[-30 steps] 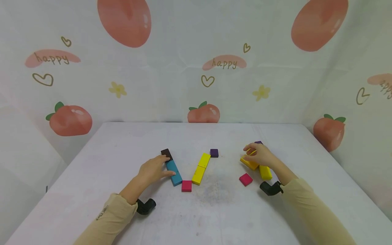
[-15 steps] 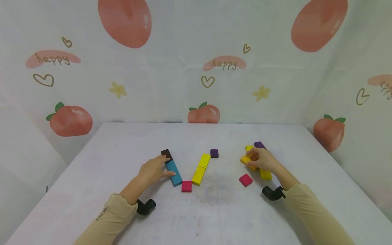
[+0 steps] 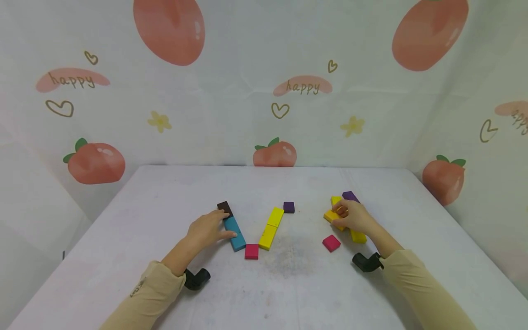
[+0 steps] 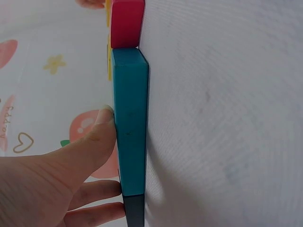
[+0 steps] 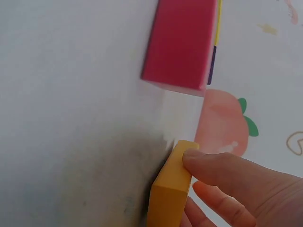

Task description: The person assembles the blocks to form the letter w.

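My left hand [image 3: 206,230] rests on the row formed by a flat blue block [image 3: 234,233] and a dark brown block [image 3: 224,208], its thumb at the blue one and its fingertips by the dark one. In the left wrist view the blue block [image 4: 130,125] meets a red block [image 4: 127,23] end to end. My right hand [image 3: 355,216] pinches an orange-yellow block [image 3: 335,219] on the right of the table. The right wrist view has the thumb on top of that block [image 5: 176,168], with the other fingers partly hidden behind it.
Two yellow blocks [image 3: 271,228] lie end to end near the middle, beside a small purple block [image 3: 288,207]. Around my right hand are a loose red block [image 3: 331,243], a yellow block [image 3: 358,236], another yellow block [image 3: 336,200] and a purple block [image 3: 350,196].
My right hand has come down and slightly right, its fingers closing onto the orange-yellow block. The purple and yellow blocks behind it show more. The left hand stays put.
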{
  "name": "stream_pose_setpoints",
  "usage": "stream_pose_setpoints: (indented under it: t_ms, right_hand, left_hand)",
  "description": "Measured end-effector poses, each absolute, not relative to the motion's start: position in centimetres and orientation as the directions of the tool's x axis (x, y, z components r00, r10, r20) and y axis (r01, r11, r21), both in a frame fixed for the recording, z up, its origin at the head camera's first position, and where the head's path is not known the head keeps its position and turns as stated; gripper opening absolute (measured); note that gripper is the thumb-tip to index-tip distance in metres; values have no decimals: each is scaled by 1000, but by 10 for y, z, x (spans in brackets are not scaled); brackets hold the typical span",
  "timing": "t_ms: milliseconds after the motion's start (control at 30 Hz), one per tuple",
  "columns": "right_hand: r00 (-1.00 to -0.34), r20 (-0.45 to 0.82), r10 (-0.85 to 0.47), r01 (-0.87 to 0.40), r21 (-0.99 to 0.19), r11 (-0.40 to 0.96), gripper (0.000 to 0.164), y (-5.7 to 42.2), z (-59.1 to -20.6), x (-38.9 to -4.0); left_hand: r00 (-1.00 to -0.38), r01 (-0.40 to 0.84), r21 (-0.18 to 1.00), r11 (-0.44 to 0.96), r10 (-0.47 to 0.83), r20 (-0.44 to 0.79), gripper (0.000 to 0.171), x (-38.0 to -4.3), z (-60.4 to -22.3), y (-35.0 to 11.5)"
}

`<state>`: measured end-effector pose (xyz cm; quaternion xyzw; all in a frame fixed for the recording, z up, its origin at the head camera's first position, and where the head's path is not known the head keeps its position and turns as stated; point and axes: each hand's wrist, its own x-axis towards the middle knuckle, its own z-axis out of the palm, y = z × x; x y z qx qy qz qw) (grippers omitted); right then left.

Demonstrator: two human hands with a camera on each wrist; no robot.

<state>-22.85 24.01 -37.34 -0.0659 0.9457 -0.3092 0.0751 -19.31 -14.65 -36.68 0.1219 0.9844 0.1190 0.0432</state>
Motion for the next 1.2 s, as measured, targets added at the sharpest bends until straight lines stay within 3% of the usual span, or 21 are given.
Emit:
stream_pose_setpoints:
  t_ms: [567,1200]
  right_hand:
    - [-971,-13,-238,-177,-627,759,30,227,-363,-224]
    - [-966,-28,-259,-183,-633,752,29,206,-361,-226]
  left_hand:
    - [-968,226,250,941,246,-51,65,-194,-369,-147]
    - [-967,230,253,940,251,-53,64,-195,-370,-148]
